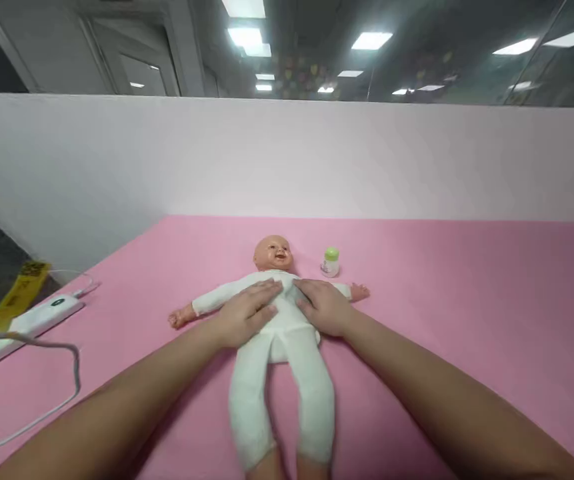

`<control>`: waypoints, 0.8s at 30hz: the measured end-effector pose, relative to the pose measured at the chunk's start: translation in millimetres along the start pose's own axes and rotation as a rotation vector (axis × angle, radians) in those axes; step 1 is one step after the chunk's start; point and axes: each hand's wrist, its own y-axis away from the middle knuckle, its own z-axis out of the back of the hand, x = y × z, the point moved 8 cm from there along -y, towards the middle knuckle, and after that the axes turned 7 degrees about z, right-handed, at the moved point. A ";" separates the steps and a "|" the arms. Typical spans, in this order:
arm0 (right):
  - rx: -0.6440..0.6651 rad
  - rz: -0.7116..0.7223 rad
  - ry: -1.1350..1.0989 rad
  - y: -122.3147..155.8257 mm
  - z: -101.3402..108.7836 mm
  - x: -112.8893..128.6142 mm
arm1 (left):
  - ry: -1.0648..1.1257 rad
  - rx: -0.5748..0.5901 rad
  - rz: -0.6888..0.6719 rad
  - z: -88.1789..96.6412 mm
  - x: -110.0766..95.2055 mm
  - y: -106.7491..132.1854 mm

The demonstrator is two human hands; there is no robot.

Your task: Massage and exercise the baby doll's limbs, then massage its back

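A baby doll (281, 360) in a white one-piece suit lies on its back on the pink table cover (467, 300), head away from me and arms spread. My left hand (247, 312) rests flat on the doll's chest at its left side, fingers together and pointing inward. On the other side of the chest lies my right hand (323, 307), also flat, its fingertips almost meeting those of the left. Neither hand grips anything. A small white bottle with a green cap (330, 262) stands upright just right of the doll's head.
A white power strip (21, 327) with a yellow tag (19, 293) and a grey cable (69, 373) lies at the table's left edge. A white partition wall (287, 157) runs along the far side of the table.
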 end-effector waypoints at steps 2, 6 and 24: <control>0.006 -0.001 -0.009 1.9 2.8 3.4 | -0.034 -0.039 0.033 2.4 8.6 -6.2; 0.000 -0.006 -0.028 5.1 9.2 8.8 | -0.100 -0.105 0.134 6.5 29.5 -10.2; 0.100 0.568 -0.477 26.9 32.1 133.7 | -0.218 -0.155 0.230 6.5 47.0 -4.4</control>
